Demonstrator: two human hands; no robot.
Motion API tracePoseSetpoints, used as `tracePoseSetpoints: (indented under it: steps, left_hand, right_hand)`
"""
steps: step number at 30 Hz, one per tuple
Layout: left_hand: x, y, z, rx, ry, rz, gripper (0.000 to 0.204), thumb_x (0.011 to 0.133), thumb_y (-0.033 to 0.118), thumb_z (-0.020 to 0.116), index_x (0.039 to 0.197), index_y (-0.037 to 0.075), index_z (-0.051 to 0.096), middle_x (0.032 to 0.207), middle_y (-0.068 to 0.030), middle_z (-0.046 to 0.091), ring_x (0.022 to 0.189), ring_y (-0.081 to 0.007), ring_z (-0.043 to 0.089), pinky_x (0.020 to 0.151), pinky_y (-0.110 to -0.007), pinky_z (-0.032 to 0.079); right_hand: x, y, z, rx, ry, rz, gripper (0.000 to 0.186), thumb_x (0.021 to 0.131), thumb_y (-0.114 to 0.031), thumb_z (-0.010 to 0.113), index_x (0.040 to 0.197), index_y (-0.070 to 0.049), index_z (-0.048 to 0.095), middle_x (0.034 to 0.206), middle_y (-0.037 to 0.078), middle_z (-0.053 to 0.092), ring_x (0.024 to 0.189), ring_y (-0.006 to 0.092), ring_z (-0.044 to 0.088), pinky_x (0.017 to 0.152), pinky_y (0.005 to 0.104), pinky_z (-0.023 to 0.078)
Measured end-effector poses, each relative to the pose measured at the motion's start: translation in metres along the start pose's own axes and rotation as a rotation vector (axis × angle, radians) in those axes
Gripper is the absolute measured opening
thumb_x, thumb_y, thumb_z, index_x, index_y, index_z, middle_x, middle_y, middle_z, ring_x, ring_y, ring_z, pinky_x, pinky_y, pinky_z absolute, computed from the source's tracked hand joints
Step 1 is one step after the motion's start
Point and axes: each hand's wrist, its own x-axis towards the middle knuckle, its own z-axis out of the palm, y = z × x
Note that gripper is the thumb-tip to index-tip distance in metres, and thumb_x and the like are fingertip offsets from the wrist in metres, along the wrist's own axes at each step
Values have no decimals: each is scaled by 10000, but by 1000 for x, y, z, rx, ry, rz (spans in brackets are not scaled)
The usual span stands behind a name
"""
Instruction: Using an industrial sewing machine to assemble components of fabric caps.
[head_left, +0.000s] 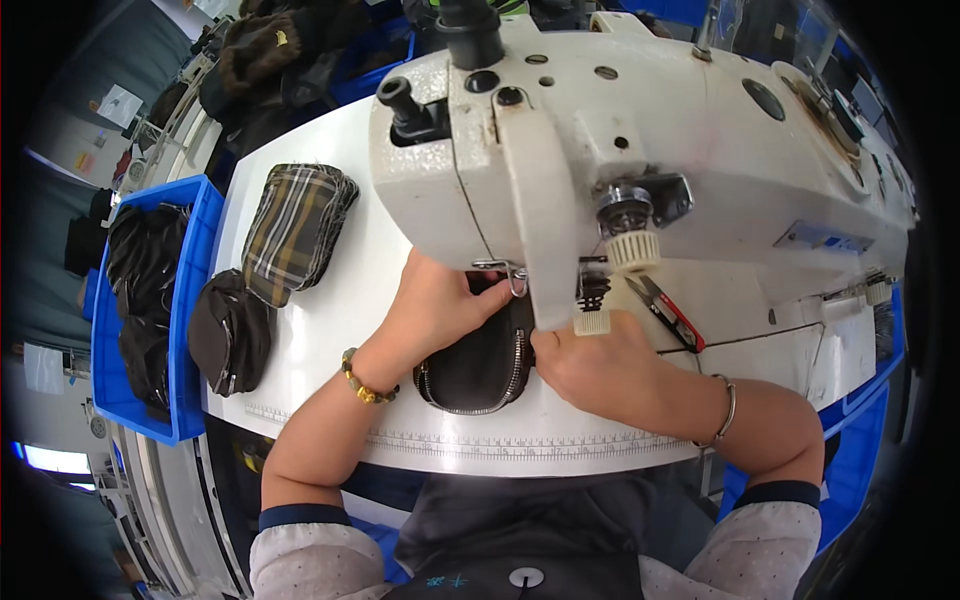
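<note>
A small dark pouch (478, 368) with a silver zipper lies on the white table under the head of a white sewing machine (640, 150). My left hand (440, 305) presses flat on the pouch's far left part, close to the needle area. My right hand (590, 360) grips the pouch's right edge beside the zipper, just below the machine's front. The needle and the pouch's far end are hidden behind the machine head. Each wrist wears a bracelet.
A stack of plaid pouches (295, 230) and a dark pouch (230, 330) lie at the table's left. A blue bin (190, 300) with dark pieces stands further left. Red-handled snips (668, 310) rest right of the needle. A ruler strip (520, 440) runs along the table's near edge.
</note>
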Motion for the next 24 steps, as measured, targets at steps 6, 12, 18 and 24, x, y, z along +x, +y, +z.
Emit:
tracePoseSetpoints:
  steps: [6, 12, 18, 24]
  left_hand:
    - [-2, -12, 0, 189, 128, 202, 278, 751, 136, 784, 1004, 39, 722, 904, -149, 706, 933, -322, 662, 823, -406, 537]
    - [-46, 38, -17, 285, -124, 412, 434, 730, 142, 753, 1137, 29, 655, 1076, -108, 647, 1002, -318, 620, 782, -385, 542]
    - [-54, 30, -4, 537, -264, 394, 506, 613, 89, 750, 1109, 45, 661, 1146, -94, 644, 980, -276, 657, 726, -349, 552]
    - [-47, 20, 1, 671, -142, 517, 324, 661, 64, 700, 981, 111, 721, 1015, 0, 643, 796, -177, 626, 630, -304, 506]
  right_hand:
    - [0, 5, 4, -3, 33, 5, 26, 688, -84, 637, 703, -104, 630, 549, 82, 564, 522, 244, 628, 449, 372, 471]
    - [0, 2, -3, 51, -5, 1, 24, 715, -88, 629, 722, -67, 637, 586, 80, 590, 548, 226, 653, 467, 351, 505]
    - [-11, -19, -10, 6, -58, -102, 232, 720, -114, 632, 904, 17, 687, 604, 25, 555, 493, 143, 588, 412, 307, 459]
    - [-13, -21, -10, -18, -70, -104, 347, 738, -110, 629, 1037, 52, 703, 574, 9, 541, 469, 130, 564, 392, 296, 435]
